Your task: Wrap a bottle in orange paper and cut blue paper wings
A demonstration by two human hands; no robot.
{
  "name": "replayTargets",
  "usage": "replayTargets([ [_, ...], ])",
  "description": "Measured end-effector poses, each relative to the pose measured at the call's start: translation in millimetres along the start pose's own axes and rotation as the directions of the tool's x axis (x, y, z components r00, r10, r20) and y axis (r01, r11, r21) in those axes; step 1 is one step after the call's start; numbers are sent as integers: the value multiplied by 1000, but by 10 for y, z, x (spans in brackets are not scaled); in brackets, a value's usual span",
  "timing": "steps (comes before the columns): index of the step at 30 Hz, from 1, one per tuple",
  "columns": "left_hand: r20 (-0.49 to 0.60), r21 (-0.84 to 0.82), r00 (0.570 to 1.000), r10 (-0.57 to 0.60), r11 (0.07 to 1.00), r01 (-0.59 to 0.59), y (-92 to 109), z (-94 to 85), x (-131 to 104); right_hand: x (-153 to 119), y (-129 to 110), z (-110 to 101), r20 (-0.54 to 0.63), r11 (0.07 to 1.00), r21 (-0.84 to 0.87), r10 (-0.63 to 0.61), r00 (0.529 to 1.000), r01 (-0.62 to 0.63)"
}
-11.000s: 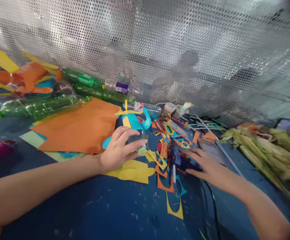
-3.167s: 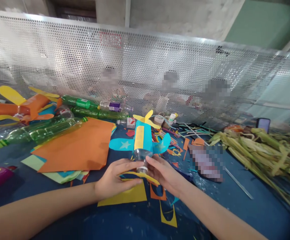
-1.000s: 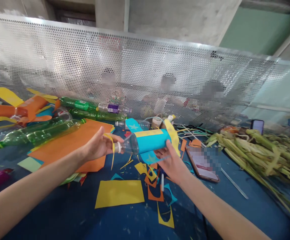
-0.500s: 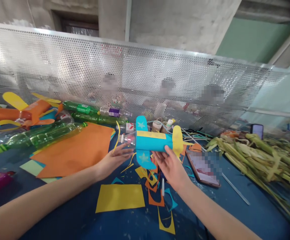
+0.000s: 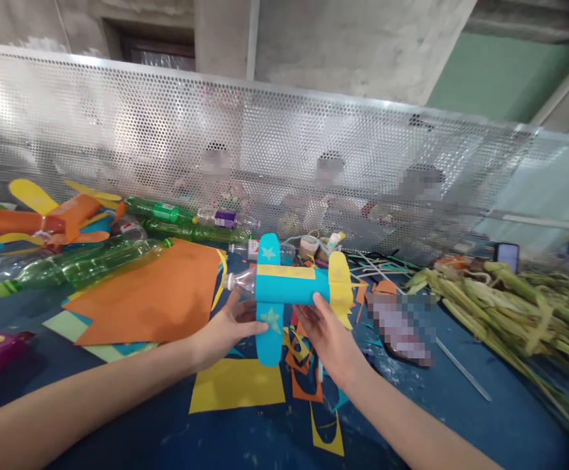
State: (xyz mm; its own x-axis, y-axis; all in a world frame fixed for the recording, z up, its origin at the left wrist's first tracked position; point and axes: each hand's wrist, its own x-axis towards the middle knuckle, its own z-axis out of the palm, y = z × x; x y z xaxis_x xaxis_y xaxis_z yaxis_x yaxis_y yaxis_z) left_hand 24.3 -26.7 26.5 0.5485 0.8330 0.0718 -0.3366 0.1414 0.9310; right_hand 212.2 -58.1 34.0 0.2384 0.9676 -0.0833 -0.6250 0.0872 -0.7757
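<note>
A toy plane made from a clear bottle wrapped in blue foam sits level between both hands. It has blue wings with pale stars, a yellow stripe, a yellow tail piece and a thin yellow propeller at the bottle neck. My right hand holds the rear of the body from below, its thumb on the side. My left hand is under the bottle's neck end, with the thumb on the near wing and the fingers partly hidden behind the bottle.
Orange sheets, green bottles and an orange plane lie left. A yellow sheet and cut scraps are in front. Phone and dry husks lie right; behind stands a perforated metal screen.
The toy plane has shifted slightly left and its near wing now points down toward me. My left thumb has come onto that wing. The propeller has turned a little.
</note>
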Motion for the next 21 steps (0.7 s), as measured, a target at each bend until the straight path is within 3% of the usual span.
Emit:
replayTargets([
  [5, 95, -20, 991, 95, 995, -93, -37, -94, 43, 6, -42, 7, -11, 1000, -6, 20, 1000, -20],
  [11, -13, -44, 992, 125, 991, -126, 42, -40, 57, -1, -25, -7, 3, 999, -32, 28, 1000, -28],
  [16, 38, -148, 986, 165, 976, -158, 148, -24, 65, -26, 0, 5, 67, 999, -21, 34, 997, -32],
  [21, 76, -241, 991, 106, 967, -85, 158, -131, 140, -43, -3, 28, 57, 999, -40, 34, 998, -32],
])
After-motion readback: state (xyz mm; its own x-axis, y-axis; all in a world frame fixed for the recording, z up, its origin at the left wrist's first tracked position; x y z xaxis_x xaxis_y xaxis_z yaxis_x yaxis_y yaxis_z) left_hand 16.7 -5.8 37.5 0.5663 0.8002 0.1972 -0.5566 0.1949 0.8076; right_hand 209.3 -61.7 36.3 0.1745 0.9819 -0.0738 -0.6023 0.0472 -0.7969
